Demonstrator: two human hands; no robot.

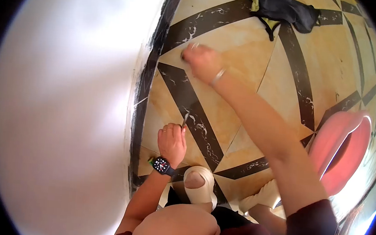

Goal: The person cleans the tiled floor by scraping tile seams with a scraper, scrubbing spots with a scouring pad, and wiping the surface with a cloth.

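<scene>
1. Squatting, apparently, beside a white wall (pixel 69 108), looking down on a floor (pixel 229 45) of cream tiles crossed by dark marbled bands.
2. Pinching a slim tool (pixel 185 119) between the thumb and bent fingers of the left hand (pixel 171 143), with the tip pointing away from the body, above a dark band and apart from the wall. Too small to tell what kind of tool. Wearing a black watch (pixel 161 165) on that wrist, with a small green thing (pixel 150 161) partly hidden just beside it.
3. Reaching farther out with the right hand (pixel 202 61), well apart from the left and near the dark trim (pixel 140 122) at the wall's foot. Curled in at the fingers but blurred; cannot tell whether closed on anything, despite a dark patch at the fingers' edge.
4. Working, by the look of it, at a close two-handed step low down beside the trim, with the tool off to one side.
5. Calling next, as a judgement, for a firm pinch on the tool and a tip kept clear of the right forearm.
6. Having a dark cloth (pixel 293 13) beyond the right hand and a pink basin (pixel 322 146) past the right forearm.
</scene>
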